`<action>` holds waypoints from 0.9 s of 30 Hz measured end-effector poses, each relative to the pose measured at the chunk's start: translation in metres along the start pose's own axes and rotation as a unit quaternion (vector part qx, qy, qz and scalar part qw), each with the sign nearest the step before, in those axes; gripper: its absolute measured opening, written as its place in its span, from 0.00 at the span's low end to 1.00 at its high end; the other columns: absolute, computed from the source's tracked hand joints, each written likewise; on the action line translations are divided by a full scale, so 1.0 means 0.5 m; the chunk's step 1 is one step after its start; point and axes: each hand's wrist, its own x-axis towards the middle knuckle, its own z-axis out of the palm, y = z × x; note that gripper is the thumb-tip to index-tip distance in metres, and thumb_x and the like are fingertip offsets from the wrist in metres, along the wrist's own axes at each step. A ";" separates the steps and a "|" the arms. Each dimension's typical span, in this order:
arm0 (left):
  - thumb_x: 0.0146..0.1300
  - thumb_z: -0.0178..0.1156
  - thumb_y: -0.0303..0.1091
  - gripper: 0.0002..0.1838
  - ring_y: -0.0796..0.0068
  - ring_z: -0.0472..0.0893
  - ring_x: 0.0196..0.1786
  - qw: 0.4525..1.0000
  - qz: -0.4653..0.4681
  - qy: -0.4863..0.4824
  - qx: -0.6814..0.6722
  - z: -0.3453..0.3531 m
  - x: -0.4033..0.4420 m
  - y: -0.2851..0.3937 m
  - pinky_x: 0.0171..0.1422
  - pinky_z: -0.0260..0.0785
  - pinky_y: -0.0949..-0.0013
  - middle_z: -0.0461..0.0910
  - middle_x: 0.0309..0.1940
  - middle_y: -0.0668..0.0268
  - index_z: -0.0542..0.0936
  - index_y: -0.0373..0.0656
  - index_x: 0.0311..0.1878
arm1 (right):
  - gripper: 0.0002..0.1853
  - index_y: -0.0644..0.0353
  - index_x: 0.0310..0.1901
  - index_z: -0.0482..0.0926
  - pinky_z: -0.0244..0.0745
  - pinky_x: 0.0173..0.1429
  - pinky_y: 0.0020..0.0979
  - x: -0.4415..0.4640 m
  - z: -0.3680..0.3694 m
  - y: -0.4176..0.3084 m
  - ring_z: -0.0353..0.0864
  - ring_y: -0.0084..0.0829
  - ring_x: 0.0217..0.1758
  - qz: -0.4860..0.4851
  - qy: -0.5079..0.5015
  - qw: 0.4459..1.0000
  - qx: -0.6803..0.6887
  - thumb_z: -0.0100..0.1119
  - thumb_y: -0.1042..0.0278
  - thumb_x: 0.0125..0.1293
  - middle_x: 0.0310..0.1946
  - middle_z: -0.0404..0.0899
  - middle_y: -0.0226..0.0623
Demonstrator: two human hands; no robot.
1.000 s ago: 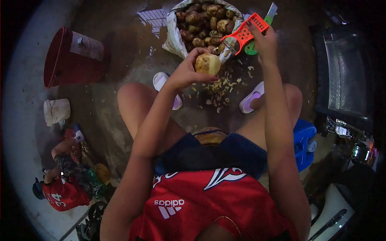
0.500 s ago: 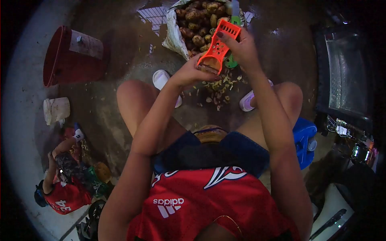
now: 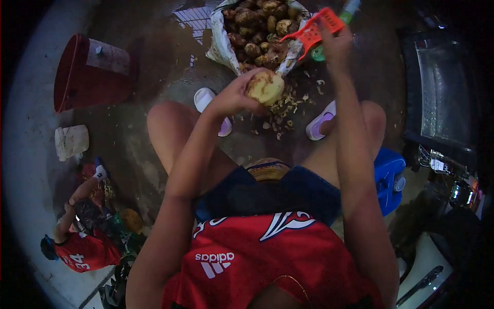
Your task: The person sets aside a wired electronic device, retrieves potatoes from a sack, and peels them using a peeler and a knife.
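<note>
My left hand (image 3: 237, 96) is closed around a partly peeled potato (image 3: 266, 88), held above the floor between my feet. Pale flesh shows on the potato's right side, with brown skin at its top and left. My right hand (image 3: 338, 49), farther forward and to the right, grips an orange peeler-grater (image 3: 320, 32) with holes in its flat body. Beside this peeler-grater is a green tool (image 3: 318, 53) with a pale far end, apparently in the same hand; blur hides its kind. An open white sack (image 3: 220, 38) of unpeeled potatoes (image 3: 252, 50) stands just ahead.
Peelings (image 3: 286, 110) lie scattered on the wet floor. At left are a red bucket (image 3: 92, 77) and a white pail (image 3: 72, 142). Another person (image 3: 87, 247) sits lower left. A blue jerrycan (image 3: 387, 175) stands by my right thigh, with a dark-framed panel (image 3: 445, 92) farther right.
My right hand has swung forward and right with the peeler-grater and green tool, away from my left hand. The potato in my left hand is now exposed.
</note>
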 end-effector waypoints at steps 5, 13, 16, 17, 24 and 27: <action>0.33 0.66 0.19 0.37 0.81 0.71 0.44 0.999 -0.014 0.021 0.027 -0.036 0.002 -0.015 0.46 0.66 0.77 0.71 0.42 0.71 0.66 0.41 0.53 | 0.15 0.62 0.45 0.73 0.71 0.41 0.24 -0.003 0.005 -0.033 0.77 0.21 0.37 0.080 0.014 0.996 0.031 0.61 0.67 0.57 0.37 0.78 0.32; 0.38 0.71 0.25 0.37 0.81 0.72 0.42 0.991 -0.002 0.062 0.118 -0.016 0.021 -0.015 0.47 0.66 0.75 0.73 0.40 0.70 0.65 0.41 0.54 | 0.13 0.63 0.40 0.74 0.72 0.39 0.23 -0.098 0.082 -0.036 0.76 0.19 0.35 0.139 -0.136 0.969 0.155 0.62 0.66 0.56 0.32 0.78 0.31; 0.37 0.71 0.25 0.37 0.81 0.72 0.41 0.993 -0.015 0.064 0.097 -0.021 0.028 -0.026 0.47 0.66 0.75 0.73 0.40 0.71 0.65 0.41 0.54 | 0.14 0.65 0.40 0.73 0.73 0.39 0.23 -0.119 0.098 -0.057 0.77 0.19 0.34 0.092 -0.154 0.981 0.071 0.61 0.66 0.56 0.32 0.78 0.32; 0.37 0.71 0.25 0.37 0.81 0.72 0.41 0.995 -0.008 0.060 0.081 -0.024 0.032 -0.032 0.47 0.66 0.75 0.73 0.40 0.71 0.65 0.41 0.54 | 0.14 0.65 0.40 0.73 0.73 0.38 0.23 -0.119 0.097 -0.055 0.77 0.19 0.34 0.082 -0.153 0.982 0.078 0.62 0.66 0.56 0.32 0.78 0.32; 0.37 0.67 0.21 0.36 0.80 0.73 0.41 0.995 -0.032 0.033 0.088 -0.019 0.036 -0.015 0.44 0.68 0.75 0.74 0.40 0.70 0.66 0.41 0.55 | 0.14 0.64 0.40 0.74 0.73 0.36 0.23 -0.094 0.082 -0.047 0.77 0.19 0.33 0.034 -0.136 0.989 0.043 0.61 0.65 0.56 0.31 0.79 0.32; 0.36 0.65 0.19 0.36 0.78 0.74 0.41 0.999 -0.042 0.002 0.007 -0.028 0.030 -0.012 0.43 0.69 0.74 0.74 0.40 0.68 0.66 0.41 0.55 | 0.13 0.64 0.40 0.74 0.71 0.36 0.23 -0.060 0.058 -0.058 0.77 0.19 0.33 -0.003 -0.064 0.990 -0.129 0.61 0.65 0.57 0.30 0.78 0.31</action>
